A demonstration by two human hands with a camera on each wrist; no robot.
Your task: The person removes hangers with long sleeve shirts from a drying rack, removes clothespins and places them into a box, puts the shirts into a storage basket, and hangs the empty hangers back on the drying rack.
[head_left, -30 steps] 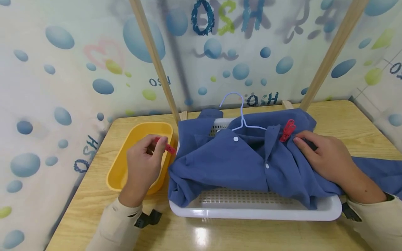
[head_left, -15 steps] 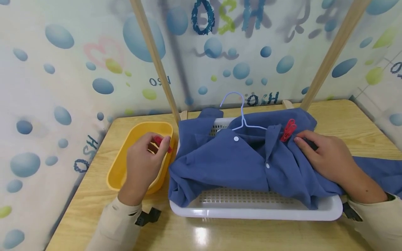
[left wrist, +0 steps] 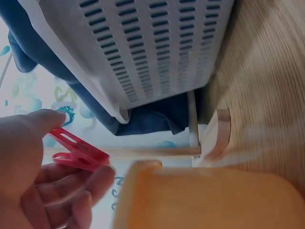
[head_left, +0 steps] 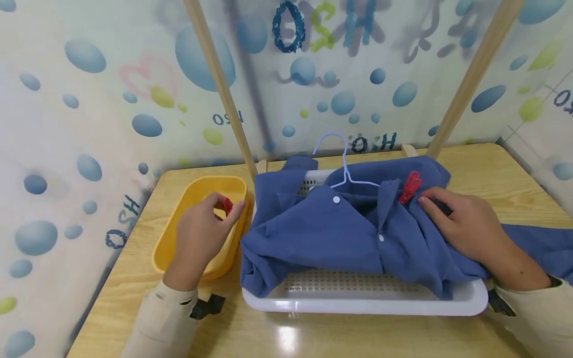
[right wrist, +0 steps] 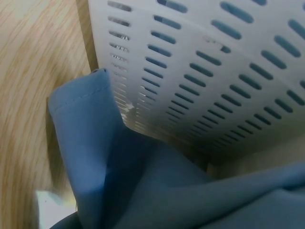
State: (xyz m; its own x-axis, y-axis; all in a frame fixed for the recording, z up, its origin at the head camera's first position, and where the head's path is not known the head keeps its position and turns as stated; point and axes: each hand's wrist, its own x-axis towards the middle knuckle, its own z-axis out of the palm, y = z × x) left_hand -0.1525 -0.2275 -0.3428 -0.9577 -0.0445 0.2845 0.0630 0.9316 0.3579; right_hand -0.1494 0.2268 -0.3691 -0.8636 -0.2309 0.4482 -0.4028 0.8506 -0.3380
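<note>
Looks bright in the head view, with glare on the tabletop [head_left: 340, 340] and shadows on the wall [head_left: 279, 102]. Turns dimmer in both wrist views, blurring the yellow tub [left wrist: 214, 198] more than the red clothespin [left wrist: 89, 155].

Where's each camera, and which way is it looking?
Head: on the person's head, looking forward and down at the blue shirt over the white basket; left hand, right hand and sleeves show.
Left wrist: on that wrist, facing the pinched red clothespin and basket; fingers show.
Right wrist: on that wrist, facing shirt and basket; no fingers visible.
Shared by head and left wrist: clothespin, yellow tub.
</note>
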